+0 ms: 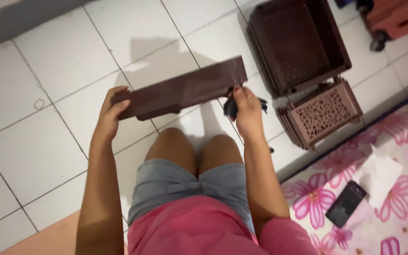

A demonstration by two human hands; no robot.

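Note:
I hold a long dark brown plastic panel [185, 89] out in front of my knees, tilted up to the right. My left hand [111, 112] grips its left end. My right hand [246, 107] is closed at its right end, and also has a small black object [231, 108] in its fingers, seemingly a caster wheel, partly hidden by the hand. The panel hangs above the white tiled floor [48, 141].
Stacked brown plastic drawer parts [298, 45] and a pierced-front drawer stack [327, 113] stand on the floor at the upper right. A floral pink mat [402, 141] at the right carries a black phone [345, 204] and white paper [378, 174]. An orange-brown piece [397, 16] sits top right.

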